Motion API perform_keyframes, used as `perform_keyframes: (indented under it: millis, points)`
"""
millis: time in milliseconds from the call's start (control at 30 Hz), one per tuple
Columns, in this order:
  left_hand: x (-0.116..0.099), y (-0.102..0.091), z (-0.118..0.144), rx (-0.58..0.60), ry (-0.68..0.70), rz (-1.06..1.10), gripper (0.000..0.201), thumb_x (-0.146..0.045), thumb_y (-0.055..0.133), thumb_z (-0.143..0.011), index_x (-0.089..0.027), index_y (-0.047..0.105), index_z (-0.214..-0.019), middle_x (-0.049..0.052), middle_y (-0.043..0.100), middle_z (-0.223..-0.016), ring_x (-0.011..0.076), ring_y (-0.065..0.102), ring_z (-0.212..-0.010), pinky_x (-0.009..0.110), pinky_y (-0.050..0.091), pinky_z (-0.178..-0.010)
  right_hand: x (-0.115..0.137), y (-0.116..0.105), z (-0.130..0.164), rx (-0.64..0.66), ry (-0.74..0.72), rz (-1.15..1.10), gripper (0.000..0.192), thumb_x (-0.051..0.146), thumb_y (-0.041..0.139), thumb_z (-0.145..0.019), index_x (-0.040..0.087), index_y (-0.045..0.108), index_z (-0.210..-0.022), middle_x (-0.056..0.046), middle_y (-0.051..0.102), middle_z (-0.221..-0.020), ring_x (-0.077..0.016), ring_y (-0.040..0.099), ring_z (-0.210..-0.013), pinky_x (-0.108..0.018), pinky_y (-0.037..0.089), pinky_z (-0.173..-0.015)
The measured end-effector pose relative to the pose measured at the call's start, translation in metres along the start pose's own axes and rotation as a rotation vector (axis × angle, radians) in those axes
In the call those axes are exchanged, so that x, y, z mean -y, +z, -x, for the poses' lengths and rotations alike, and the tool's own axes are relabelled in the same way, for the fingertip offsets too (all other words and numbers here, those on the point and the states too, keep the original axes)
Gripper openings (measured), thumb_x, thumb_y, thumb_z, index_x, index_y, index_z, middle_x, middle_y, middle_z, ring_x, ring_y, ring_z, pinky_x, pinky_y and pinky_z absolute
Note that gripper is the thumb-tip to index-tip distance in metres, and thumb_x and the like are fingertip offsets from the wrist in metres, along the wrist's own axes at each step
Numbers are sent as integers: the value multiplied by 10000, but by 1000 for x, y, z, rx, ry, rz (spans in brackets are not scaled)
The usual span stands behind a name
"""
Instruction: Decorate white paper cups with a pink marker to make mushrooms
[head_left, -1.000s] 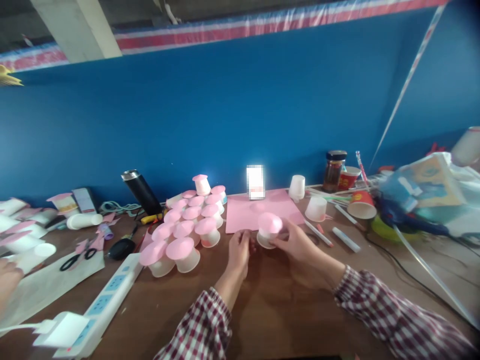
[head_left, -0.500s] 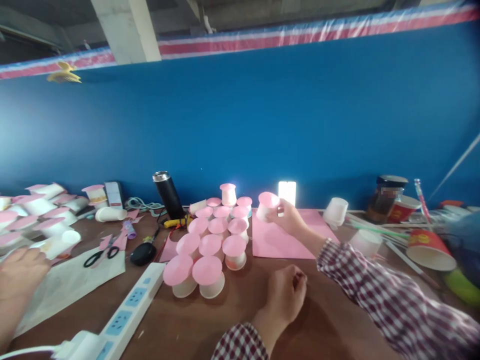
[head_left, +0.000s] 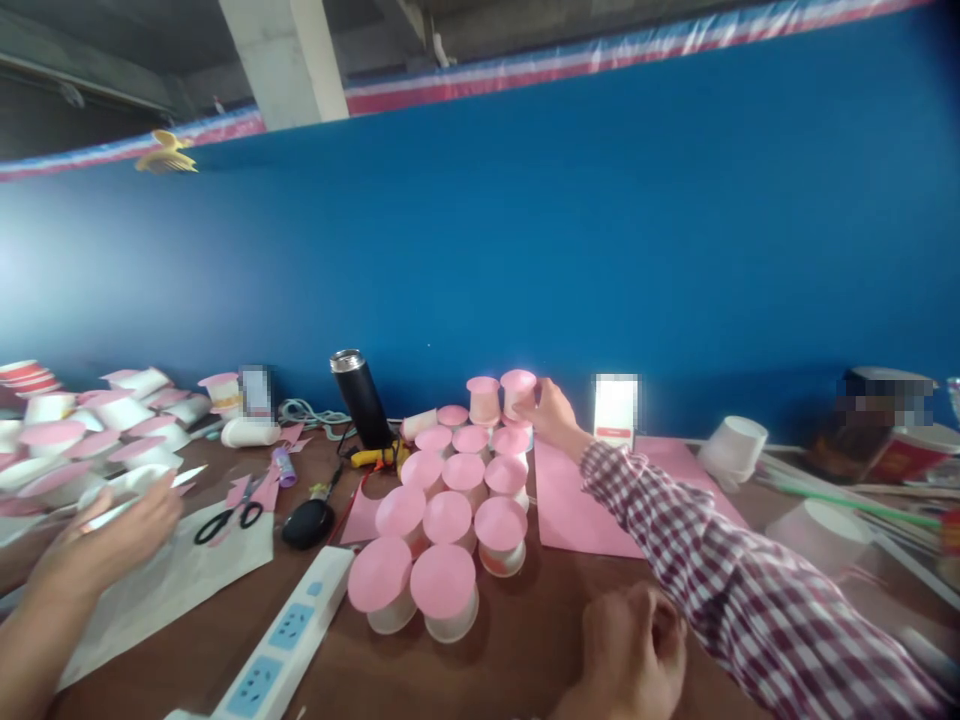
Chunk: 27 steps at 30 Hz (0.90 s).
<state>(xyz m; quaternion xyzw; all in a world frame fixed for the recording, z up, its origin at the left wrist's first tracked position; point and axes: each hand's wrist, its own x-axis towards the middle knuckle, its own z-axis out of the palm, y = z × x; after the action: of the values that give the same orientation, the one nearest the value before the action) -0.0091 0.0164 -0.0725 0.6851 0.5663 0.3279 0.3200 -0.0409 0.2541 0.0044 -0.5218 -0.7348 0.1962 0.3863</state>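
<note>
The right hand [head_left: 553, 408] reaches far across the wooden table [head_left: 525, 640], and its fingers are closed around a small white cup with a pink lid [head_left: 517, 395]. The cup is round and slightly narrower at one end, of thin white plastic or paper (the blur does not let me tell which), and a flat pink paper disc covers its top. It is upright at the far end of the group of lidded cups [head_left: 446, 510], just beside another cup of the same kind, and it seems to sit on top of the back row. The hand is directly to the right of the cup, with the thumb and fingertips touching its side.

The group makes a rough triangle of the same white cups with matte pink discs, standing close together. To the right of it a flat pink paper sheet [head_left: 577, 505] lies under the checked sleeve [head_left: 675, 540].

The left hand [head_left: 634, 655] is low in the view, near the table edge, curled into a loose fist; I cannot tell if it holds something.

At the left another person's hand [head_left: 112, 530] holds a thin white stick, near black-handled scissors [head_left: 229, 513] and a white power strip [head_left: 285, 630].
</note>
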Motion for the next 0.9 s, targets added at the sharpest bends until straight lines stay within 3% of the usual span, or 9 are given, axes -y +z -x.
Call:
perform_keyframes:
  millis: [300,633,767,900]
  points:
    - [1,-1,-2,9,-23,-5,228,-267,487,-829,-211,658,-970,113,684,-891,225,593,-804,308,416,-681,-11,14,-3,8,-23,1,490,359,710,-658,177,516,-1069,-80,575,-1000,-227,578,-902,-348,456,-771]
    - [1,2,-4,-20,0,11,222,-295,467,-849,-207,667,-889,80,707,-816,192,605,-710,292,391,-640,-23,8,8,31,-19,-38,648,364,739,-648,150,475,-1200,-130,565,-1100,-264,573,-996,-411,459,-854]
    - [2,3,-5,-13,-15,35,191,-303,484,-846,-222,657,-841,54,706,-819,179,612,-715,278,376,-632,-19,-13,33,86,-10,-87,576,327,711,-709,133,486,-1202,-145,580,-1114,-209,616,-881,-361,502,-778]
    - [5,4,-8,-56,-8,69,185,-279,486,-845,-224,661,-817,50,697,-766,186,604,-686,275,348,-627,-14,-64,95,194,-83,-179,412,319,658,-773,162,541,-1136,-104,611,-1081,-176,619,-877,-310,513,-759]
